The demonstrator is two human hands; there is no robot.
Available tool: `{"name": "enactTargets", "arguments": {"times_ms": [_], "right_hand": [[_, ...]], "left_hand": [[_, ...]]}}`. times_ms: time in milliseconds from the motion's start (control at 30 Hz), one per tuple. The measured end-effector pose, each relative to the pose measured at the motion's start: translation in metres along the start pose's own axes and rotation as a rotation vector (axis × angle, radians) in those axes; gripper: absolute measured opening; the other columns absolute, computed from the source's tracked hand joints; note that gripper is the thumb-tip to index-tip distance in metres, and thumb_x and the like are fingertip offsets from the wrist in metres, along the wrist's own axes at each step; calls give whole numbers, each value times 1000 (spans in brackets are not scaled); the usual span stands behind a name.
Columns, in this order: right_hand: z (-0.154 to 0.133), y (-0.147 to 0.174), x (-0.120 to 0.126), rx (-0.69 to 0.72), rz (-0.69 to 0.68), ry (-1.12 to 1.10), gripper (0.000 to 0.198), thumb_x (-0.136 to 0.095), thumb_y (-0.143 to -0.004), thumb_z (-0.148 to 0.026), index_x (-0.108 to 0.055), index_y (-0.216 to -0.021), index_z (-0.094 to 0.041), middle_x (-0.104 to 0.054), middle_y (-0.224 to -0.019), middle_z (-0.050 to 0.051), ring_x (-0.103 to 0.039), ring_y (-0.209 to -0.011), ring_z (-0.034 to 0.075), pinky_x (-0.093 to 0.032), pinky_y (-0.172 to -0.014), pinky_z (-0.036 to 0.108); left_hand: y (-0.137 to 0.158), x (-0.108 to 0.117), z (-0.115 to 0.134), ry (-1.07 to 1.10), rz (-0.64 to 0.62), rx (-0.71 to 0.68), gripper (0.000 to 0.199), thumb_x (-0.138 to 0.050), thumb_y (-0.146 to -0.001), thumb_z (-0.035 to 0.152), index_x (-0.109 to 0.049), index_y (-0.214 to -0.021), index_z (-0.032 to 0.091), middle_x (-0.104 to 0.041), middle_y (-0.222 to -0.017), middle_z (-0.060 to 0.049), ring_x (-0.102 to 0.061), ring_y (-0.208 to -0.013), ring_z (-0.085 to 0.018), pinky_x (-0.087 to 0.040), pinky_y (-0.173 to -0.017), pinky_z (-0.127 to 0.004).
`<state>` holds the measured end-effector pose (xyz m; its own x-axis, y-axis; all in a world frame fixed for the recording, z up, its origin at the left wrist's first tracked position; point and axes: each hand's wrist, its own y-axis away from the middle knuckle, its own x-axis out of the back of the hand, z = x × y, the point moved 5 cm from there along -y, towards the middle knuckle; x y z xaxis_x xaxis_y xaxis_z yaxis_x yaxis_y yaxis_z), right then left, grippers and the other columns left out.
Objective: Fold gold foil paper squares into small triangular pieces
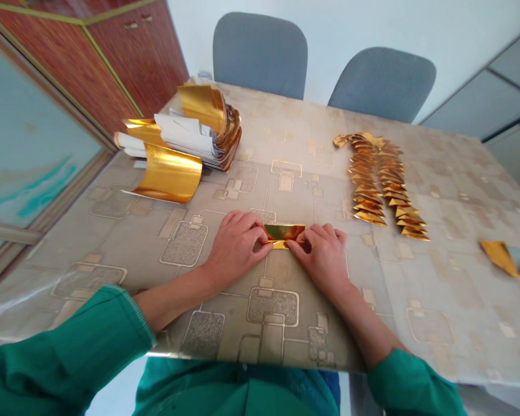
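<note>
A small strip of gold foil paper [285, 232], partly folded along its near edge, lies flat on the table in front of me. My left hand [241, 240] pinches its left end between thumb and fingers. At the opposite end, my right hand [323, 251] grips it the same way, thumb on the near folded edge. The fingertips cover both ends of the strip. Both wrists rest close to the patterned tablecloth.
A stack of gold and white paper sheets [225, 136] stands at the back left, with a curled gold sheet [169, 173] before it. Two rows of folded gold pieces [366, 179] lie to the right. One gold piece [500, 257] sits far right. Grey chairs [260, 55] back the table.
</note>
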<state>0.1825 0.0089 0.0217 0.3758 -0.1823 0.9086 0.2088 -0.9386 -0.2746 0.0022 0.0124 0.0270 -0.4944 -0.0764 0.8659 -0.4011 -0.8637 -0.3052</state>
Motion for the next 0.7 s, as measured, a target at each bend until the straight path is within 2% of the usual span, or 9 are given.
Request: {"name": "enactTargets", "arguments": {"times_ms": [400,500,600,700], "right_hand": [[0,-3,0,67,13,79,37,-59,-94,-44,-58,-64,-22,-65,-71,2,-50,-76,21,-26,-77,38],[0,-4,0,68,6,69,37,-59,-94,-44,-58,-64,-22,-65,-71,2,-50,-76,21,-26,-77,38],[1,-5,0,62,-12,57,36,-62,-93,-44,-59,-64,-22,-65,-71,2,-50,-77,20,-26,-76,37],[1,-5,0,59,-22,50,36,-64,-91,-43,-58,-64,-21,-64,-70,1,-50,-77,20,-27,-76,37]], "left_hand": [[-1,0,1,-61,10,-26,15,-71,-82,23,-61,-73,19,-63,-92,-4,-53,-90,-23,-41,-89,-42],[0,1,0,-131,35,-41,14,-72,-83,28,-61,-80,18,-62,-91,-5,-53,-89,-24,-43,-89,-44],[4,3,14,-206,103,-218,9,-64,-91,24,-65,-98,20,-64,-99,-6,-54,-94,-23,-40,-100,-46],[13,2,34,-253,111,-420,16,-52,-97,15,-65,-104,19,-65,-102,-6,-54,-96,-21,-40,-102,-41]]}}
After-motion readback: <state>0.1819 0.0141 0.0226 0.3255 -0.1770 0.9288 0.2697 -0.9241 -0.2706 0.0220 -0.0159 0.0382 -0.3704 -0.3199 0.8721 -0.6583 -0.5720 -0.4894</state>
